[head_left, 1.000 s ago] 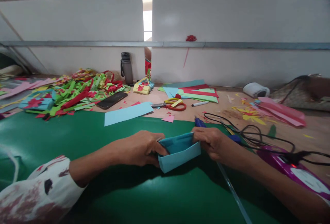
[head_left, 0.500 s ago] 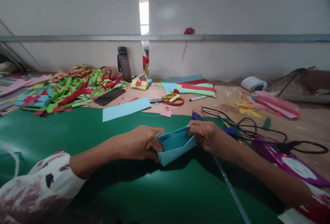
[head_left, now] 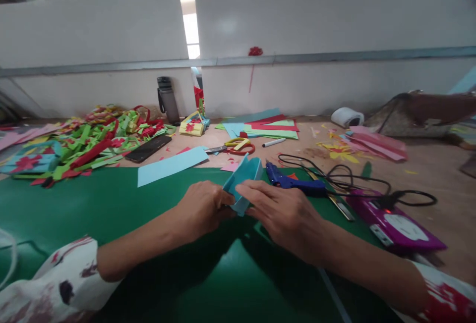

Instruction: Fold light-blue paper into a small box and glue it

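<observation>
A small light-blue folded paper box (head_left: 248, 170), its top open, is held tilted above the green mat (head_left: 163, 283). My left hand (head_left: 204, 209) pinches its near left edge. From the right, my right hand (head_left: 284, 214) grips the near end, with fingers inside and others underneath. Just beyond the right hand lies a blue glue gun (head_left: 293, 183) with its black cord. A flat strip of light-blue paper (head_left: 173, 165) lies past the left hand, its end near the scissors (head_left: 234, 147), which have yellow and red handles.
A purple power strip (head_left: 397, 224) with a lit red light and a cutter knife (head_left: 340, 206) lie at right. Along the back are a phone (head_left: 148, 148), a paper-scrap heap (head_left: 92, 139), a bottle (head_left: 169, 101), coloured sheets (head_left: 271, 127), a marker (head_left: 274, 142) and a bag (head_left: 409, 115).
The paper box has turned so its long side points away from me. My right hand has shifted from its far right corner to the near end. The view has moved slightly right.
</observation>
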